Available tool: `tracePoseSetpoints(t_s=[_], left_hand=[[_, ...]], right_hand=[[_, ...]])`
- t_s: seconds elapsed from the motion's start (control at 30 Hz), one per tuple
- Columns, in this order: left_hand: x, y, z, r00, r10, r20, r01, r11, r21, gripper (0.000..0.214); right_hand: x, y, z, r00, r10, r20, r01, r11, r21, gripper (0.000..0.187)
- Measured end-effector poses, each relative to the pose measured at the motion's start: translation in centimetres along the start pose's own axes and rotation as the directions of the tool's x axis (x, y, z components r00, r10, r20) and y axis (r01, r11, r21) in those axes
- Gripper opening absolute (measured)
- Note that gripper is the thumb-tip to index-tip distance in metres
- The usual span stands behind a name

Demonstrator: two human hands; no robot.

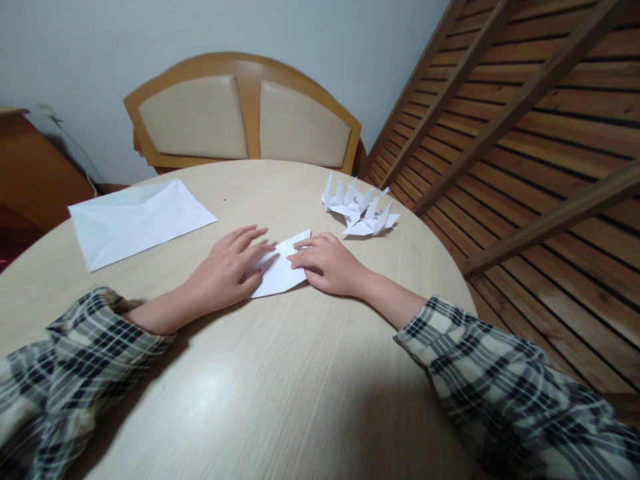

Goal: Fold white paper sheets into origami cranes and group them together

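Observation:
A folded piece of white paper (278, 272) lies flat on the table between my hands. My left hand (233, 267) rests over its left end, fingers stretched out and apart, the thumb near the paper's lower edge. On the right end lies my right hand (333, 265), its fingers reaching over the paper toward the middle. The hands hide both ends of the folded sheet. Several white origami cranes (363, 210) stand close together beyond my right hand.
A creased sheet of white paper (143, 220) lies at the left of the round wooden table (260, 387). Behind the table is a padded wooden headboard (250, 113). A slatted wooden panel (540, 167) slants along the right side, and a brown cabinet (40, 187) is at far left.

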State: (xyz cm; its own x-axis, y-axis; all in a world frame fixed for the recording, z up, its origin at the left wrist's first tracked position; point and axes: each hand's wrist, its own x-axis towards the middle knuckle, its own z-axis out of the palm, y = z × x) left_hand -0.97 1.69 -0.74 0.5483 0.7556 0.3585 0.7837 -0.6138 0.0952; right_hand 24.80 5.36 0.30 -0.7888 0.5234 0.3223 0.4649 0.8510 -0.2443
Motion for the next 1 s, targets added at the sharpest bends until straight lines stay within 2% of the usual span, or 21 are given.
tracePoseSetpoints(t_s=[0.1, 0.2, 0.27, 0.37, 0.6, 0.8, 1.0], left_hand=[[-0.1, 0.0, 0.2, 0.99, 0.102, 0.098, -0.099, 0.994, -0.038, 0.044], [-0.1, 0.1, 0.1, 0.988, 0.091, 0.129, -0.087, 0.996, -0.036, 0.044], [-0.1, 0.1, -0.2, 0.987, 0.089, 0.132, -0.086, 0.996, -0.033, 0.044], [0.0, 0.2, -0.6, 0.985, 0.1, 0.143, -0.094, 0.994, -0.048, 0.049], [0.1, 0.3, -1.1, 0.982, 0.125, 0.139, -0.11, 0.987, -0.116, 0.056], [-0.1, 0.4, -0.8, 0.982, 0.122, 0.143, -0.099, 0.983, -0.155, 0.062], [-0.2, 1.4, -0.3, 0.983, 0.104, 0.149, -0.075, 0.979, -0.189, 0.07]], right_hand=[[-0.2, 0.0, -0.4, 0.998, 0.053, 0.016, -0.052, 0.998, -0.022, 0.03], [-0.6, 0.6, -1.0, 0.999, 0.007, 0.048, -0.007, 1.0, 0.009, 0.035], [-0.9, 1.4, -1.3, 0.997, -0.04, 0.063, 0.036, 0.998, 0.05, 0.031], [-1.0, 2.5, -1.2, 0.998, -0.056, 0.037, 0.051, 0.992, 0.111, 0.015], [-0.5, 3.0, 0.0, 0.997, 0.023, -0.067, -0.007, 0.971, 0.239, 0.016], [-0.1, 2.4, 0.4, 0.993, 0.104, -0.056, -0.093, 0.982, 0.163, 0.018], [0.1, 1.6, 1.2, 0.986, 0.155, -0.054, -0.156, 0.988, 0.001, 0.017]])
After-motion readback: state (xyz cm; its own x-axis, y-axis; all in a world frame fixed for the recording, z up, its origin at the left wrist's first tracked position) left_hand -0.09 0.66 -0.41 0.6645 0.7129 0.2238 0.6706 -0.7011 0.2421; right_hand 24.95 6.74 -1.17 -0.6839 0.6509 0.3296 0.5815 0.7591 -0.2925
